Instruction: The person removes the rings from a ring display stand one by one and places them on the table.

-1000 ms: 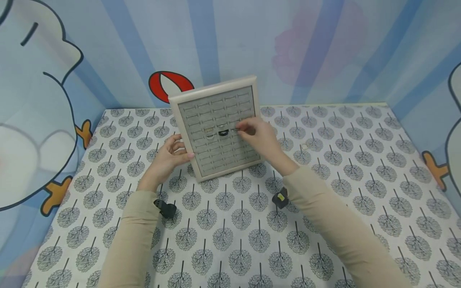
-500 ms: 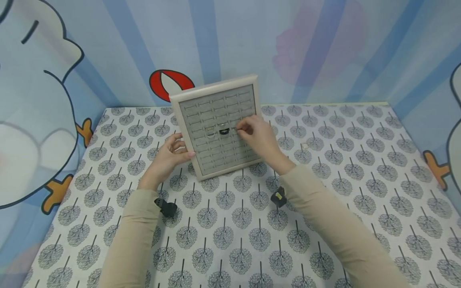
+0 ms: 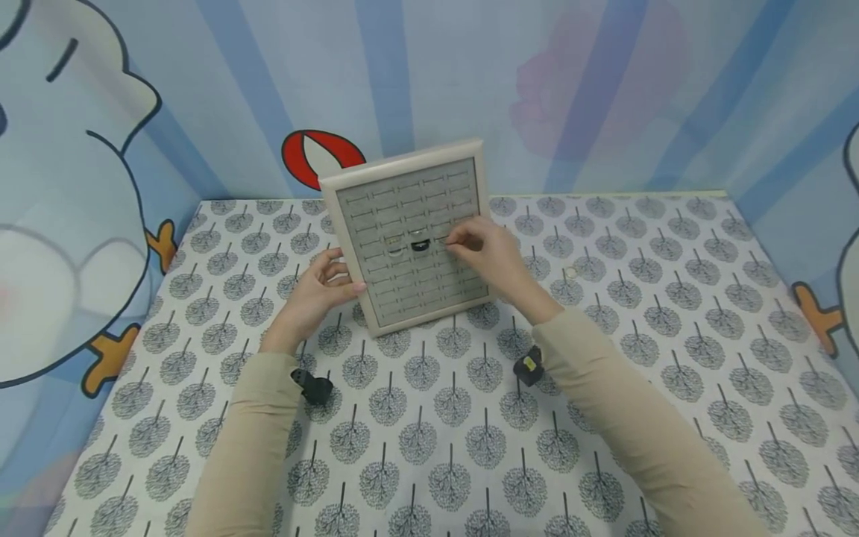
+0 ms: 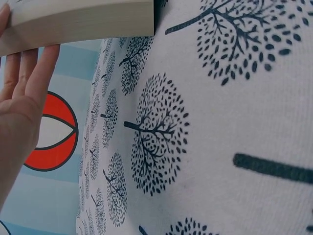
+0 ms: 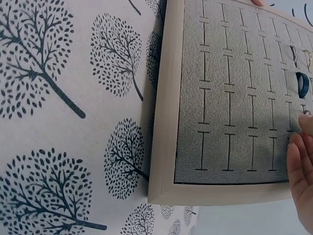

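A ring display board (image 3: 429, 287), grey and slotted in a pale wooden frame, stands tilted on the table. My left hand (image 3: 315, 294) grips its left edge, thumb on the front and fingers behind; in the left wrist view those fingers (image 4: 41, 73) lie against the frame's side. A black ring (image 5: 303, 84) sits in a slot, with a pale ring (image 3: 394, 246) to its left and another thin ring (image 5: 294, 56) close by. To the right of the black ring, my right hand (image 3: 493, 257) pinches a small ring (image 5: 307, 112) at a slot, mostly hidden by the fingertips.
Another ring (image 3: 570, 273) lies on the tree-patterned cloth (image 3: 637, 418) to the right of the board. A blue printed backdrop (image 3: 443, 74) rises behind the table. Wrist cameras (image 3: 314, 388) hang below both sleeves.
The view has shifted very slightly. My left hand keeps its grip on the board, and my right fingers stay at the same slot with only tiny movement.
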Available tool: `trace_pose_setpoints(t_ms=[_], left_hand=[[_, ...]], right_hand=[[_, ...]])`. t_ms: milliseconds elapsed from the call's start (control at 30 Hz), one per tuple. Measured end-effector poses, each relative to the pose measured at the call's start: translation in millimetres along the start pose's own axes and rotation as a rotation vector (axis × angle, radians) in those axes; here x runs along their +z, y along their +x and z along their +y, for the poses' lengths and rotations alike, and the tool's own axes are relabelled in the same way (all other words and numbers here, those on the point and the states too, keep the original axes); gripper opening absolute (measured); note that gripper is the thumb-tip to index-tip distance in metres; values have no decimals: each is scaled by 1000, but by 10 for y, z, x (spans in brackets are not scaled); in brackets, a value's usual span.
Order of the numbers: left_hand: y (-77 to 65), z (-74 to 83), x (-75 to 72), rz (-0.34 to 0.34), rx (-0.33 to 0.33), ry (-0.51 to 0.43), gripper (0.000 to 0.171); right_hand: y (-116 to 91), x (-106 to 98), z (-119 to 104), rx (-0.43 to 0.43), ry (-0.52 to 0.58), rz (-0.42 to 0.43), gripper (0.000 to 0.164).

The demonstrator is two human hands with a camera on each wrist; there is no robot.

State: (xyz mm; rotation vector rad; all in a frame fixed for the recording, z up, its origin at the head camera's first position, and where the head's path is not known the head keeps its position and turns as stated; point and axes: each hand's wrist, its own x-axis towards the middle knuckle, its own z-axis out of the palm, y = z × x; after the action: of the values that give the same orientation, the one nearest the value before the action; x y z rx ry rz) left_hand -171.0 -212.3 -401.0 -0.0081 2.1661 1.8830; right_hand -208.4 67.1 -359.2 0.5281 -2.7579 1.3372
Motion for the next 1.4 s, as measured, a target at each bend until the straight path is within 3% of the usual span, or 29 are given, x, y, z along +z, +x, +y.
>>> trace_pose_setpoints(t_ms=[300, 567, 733, 833, 1067, 1400], left_hand=[[3, 3, 5, 2, -9, -14, 70], [0, 6, -3, -2, -4, -6, 70], [-3, 9, 7, -1, -11, -11, 71], [-7, 11, 10, 1, -12, -11, 72], [-12, 7, 18, -5, -4, -17, 70], [-15, 11, 13, -5, -3, -11, 69]], right_hand=[[18, -43, 66, 18, 59, -40, 13], [8, -105, 163, 87, 207, -90, 17], [-11, -166, 244, 222, 293, -36, 23], [-26, -216, 265, 251, 359, 11, 23], [-33, -295, 360, 194, 402, 101, 27], [-47, -466, 493, 220, 394, 178, 31]])
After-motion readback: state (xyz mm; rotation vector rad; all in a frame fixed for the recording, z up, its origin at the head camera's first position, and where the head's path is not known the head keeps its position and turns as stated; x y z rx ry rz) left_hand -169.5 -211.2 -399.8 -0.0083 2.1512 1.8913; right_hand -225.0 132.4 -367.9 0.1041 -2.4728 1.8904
